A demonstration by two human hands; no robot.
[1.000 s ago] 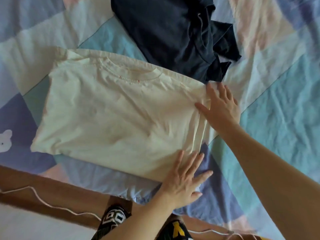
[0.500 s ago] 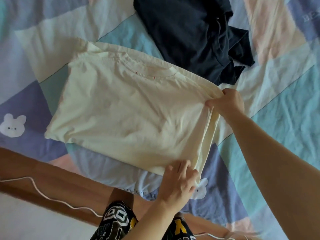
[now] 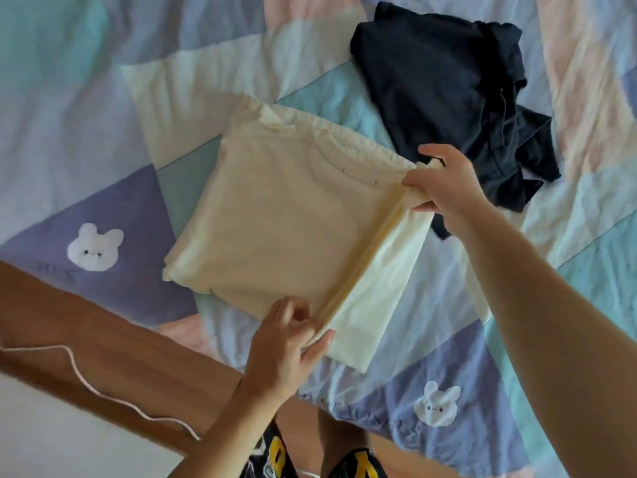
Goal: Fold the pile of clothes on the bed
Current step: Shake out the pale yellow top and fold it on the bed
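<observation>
Two hands [image 3: 444,188] hiding shirt [image 3: 275,215] corners

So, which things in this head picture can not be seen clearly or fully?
- Cream shirt, head view: its underside and right sleeve are hidden by its own folded layer.
- Dark garment, head view: crumpled, so its type is unclear.
- Left hand fingers: their tips are hidden under the shirt edge.
- White cord: cut off by the left edge.
</observation>
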